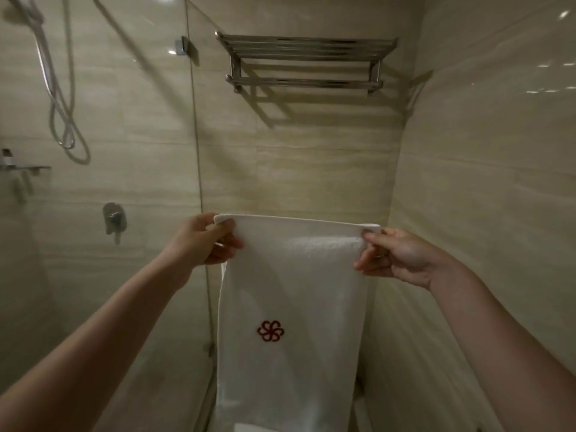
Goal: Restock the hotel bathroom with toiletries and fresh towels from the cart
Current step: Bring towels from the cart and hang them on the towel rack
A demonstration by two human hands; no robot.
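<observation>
A white towel (293, 291) with a red flower emblem hangs straight down in front of me, folded over at its top edge. My left hand (202, 241) pinches its upper left corner and my right hand (396, 257) pinches its upper right corner, stretching the top edge level. High on the beige tiled wall hangs a chrome towel rack (307, 62) with a slatted shelf and a bar beneath it; nothing lies on it. The towel is well below the rack and apart from it.
A glass shower partition (194, 135) stands at the left, its edge right behind the towel's left side. Behind it are a shower hose (59, 98), a mixer valve (114, 217) and a small shelf (25, 168). A tiled wall closes the right side.
</observation>
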